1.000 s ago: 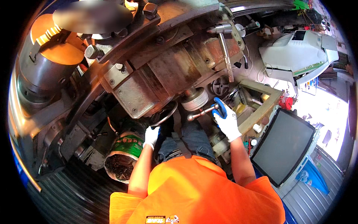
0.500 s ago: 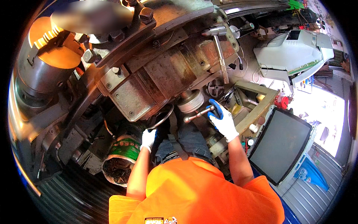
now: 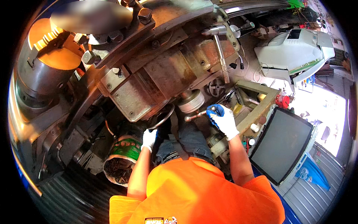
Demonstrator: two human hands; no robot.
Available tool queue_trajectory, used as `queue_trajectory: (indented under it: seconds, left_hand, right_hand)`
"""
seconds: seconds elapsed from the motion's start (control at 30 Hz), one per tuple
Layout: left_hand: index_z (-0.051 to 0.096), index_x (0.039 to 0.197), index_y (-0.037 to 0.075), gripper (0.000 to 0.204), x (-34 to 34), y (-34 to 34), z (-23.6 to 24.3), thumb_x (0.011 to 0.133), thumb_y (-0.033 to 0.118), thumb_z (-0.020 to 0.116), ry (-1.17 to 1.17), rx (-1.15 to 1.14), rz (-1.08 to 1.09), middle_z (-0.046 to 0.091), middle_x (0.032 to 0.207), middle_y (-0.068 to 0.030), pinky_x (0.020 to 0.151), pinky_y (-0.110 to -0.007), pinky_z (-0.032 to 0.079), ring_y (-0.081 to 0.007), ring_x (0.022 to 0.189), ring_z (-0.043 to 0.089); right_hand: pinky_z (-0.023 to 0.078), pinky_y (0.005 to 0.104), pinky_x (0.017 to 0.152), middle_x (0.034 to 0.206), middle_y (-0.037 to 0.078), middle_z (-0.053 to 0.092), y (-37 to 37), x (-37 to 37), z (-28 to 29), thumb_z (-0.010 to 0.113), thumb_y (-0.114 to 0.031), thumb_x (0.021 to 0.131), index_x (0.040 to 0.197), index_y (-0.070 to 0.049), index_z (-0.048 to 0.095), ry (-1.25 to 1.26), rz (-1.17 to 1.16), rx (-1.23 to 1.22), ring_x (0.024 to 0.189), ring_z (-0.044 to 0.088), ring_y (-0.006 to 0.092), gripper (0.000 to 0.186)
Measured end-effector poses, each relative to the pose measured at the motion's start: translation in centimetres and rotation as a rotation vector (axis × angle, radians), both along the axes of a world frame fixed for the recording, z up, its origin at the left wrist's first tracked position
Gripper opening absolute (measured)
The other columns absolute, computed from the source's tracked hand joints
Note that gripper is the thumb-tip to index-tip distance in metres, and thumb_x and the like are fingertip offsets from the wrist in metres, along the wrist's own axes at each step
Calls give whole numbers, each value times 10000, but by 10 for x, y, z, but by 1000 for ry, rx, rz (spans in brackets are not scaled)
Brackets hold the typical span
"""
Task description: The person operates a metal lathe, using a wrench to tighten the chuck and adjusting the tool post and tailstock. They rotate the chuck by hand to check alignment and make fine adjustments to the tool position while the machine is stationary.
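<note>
My left hand [image 3: 148,139], in a white glove, is closed on a curved steel handle [image 3: 164,118] below the machine's slide [image 3: 160,86]. My right hand [image 3: 223,120], in a white glove with blue palm, grips the right end of a ball-ended crank handle [image 3: 196,115] in front of a round metal dial [image 3: 191,102]. Above them the slide carries bolted plates. A steel T-handled lever [image 3: 222,56] sticks out at its upper right.
A large chuck [image 3: 44,78] is at upper left, a green-banded bucket [image 3: 123,151] of dark material below. On the right are a wooden box frame [image 3: 257,87], red can [image 3: 282,101], dark screen panel [image 3: 279,143] and white machine body [image 3: 283,56].
My right hand's fingers have curled round the crank handle's end, where they stood more upright before. My left hand stays on the curved handle. The view has shifted slightly.
</note>
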State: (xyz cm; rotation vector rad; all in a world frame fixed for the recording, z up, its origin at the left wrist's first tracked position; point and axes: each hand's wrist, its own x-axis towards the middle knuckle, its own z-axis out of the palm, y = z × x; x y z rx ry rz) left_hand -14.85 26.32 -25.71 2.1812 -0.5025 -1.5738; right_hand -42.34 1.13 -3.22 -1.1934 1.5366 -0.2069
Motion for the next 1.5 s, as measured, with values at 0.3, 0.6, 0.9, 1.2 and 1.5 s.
queue_trajectory:
  seconds: [0.3,0.6,0.9,1.2,1.5]
  left_hand:
    - [644,1129,-84,429,1,1,0,845,237,665,24,28,-1,679,1117,-273,897,-401,503,-366,1057,662]
    - [688,1091,-37,324,-2,17,-24,877,204,653,-108,-23,-44,733,966,-137,766,-343,520,-173,836,648]
    - [637,1139,-83,483,1,-6,10,847,300,678,25,-12,19,682,1099,-275,892,-425,512,-388,1054,661]
    - [707,1055,-13,341,-7,-6,16,892,277,628,-18,-22,6,737,956,-167,791,-377,515,-212,883,672]
    - [650,1180,24,538,-7,-45,94,952,466,444,91,-39,-61,658,1161,-250,926,-455,466,-413,1100,613]
  right_hand:
    - [545,368,712,852,180,704,24,10,14,760,-242,781,991,-32,685,215,161,-121,774,707,316,306]
    - [538,391,662,780,152,695,25,29,37,768,-267,770,971,-75,689,368,336,-312,699,688,316,290]
    - [552,418,703,829,158,707,22,26,39,749,-305,783,996,-100,703,363,359,-307,764,694,354,299]
    - [548,399,712,869,164,711,26,27,35,767,-251,797,1022,-70,704,301,316,-313,775,702,328,295]
    - [490,274,608,763,30,663,29,18,16,725,-144,864,985,-1,674,180,159,-47,651,570,89,195]
